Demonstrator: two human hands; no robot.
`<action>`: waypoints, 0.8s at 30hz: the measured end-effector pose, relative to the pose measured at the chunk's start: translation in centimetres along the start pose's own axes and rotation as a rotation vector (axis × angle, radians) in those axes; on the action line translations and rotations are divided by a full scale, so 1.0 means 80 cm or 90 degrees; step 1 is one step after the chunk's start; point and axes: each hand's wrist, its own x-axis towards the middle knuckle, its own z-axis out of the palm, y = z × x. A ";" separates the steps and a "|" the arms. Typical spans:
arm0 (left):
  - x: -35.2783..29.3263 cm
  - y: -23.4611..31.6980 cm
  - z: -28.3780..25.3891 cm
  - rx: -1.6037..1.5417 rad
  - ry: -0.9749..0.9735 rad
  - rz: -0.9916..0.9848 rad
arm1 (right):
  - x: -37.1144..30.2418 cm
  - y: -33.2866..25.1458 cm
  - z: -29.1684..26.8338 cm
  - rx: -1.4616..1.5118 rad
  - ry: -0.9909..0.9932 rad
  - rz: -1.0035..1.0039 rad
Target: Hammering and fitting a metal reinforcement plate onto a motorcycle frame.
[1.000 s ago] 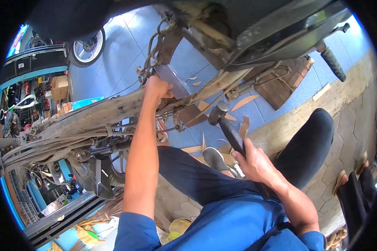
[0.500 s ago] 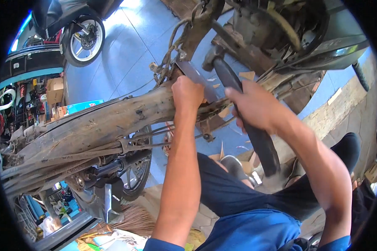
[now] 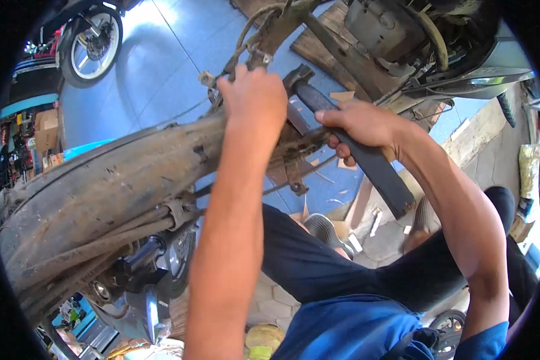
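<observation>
fingers [image 3: 344, 151] of the right hand [image 3: 361, 125] wrap a hammer [image 3: 373, 169]; left hand [image 3: 256, 96] beside the frame [image 3: 280, 35], grip unclear.

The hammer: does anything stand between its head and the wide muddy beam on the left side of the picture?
Yes. In this view, the left hand lies between the hammer head and the wide muddy beam. Whether hand and hammer touch, I cannot tell.

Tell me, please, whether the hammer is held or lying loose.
Held: the right grip is closed around the hammer, with the hammer head beyond one side and the handle's end beyond the other.
</observation>
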 end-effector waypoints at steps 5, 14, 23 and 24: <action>0.045 -0.014 -0.018 0.175 -0.239 0.102 | -0.007 -0.008 0.008 0.031 0.003 0.016; 0.064 -0.015 -0.017 0.193 -0.309 0.183 | -0.032 -0.008 -0.001 -0.013 0.118 0.034; 0.069 -0.025 -0.025 0.158 -0.301 0.237 | -0.034 -0.010 0.019 -0.056 0.100 0.097; 0.069 -0.027 -0.022 0.160 -0.275 0.279 | -0.036 -0.011 0.015 -0.058 0.103 0.105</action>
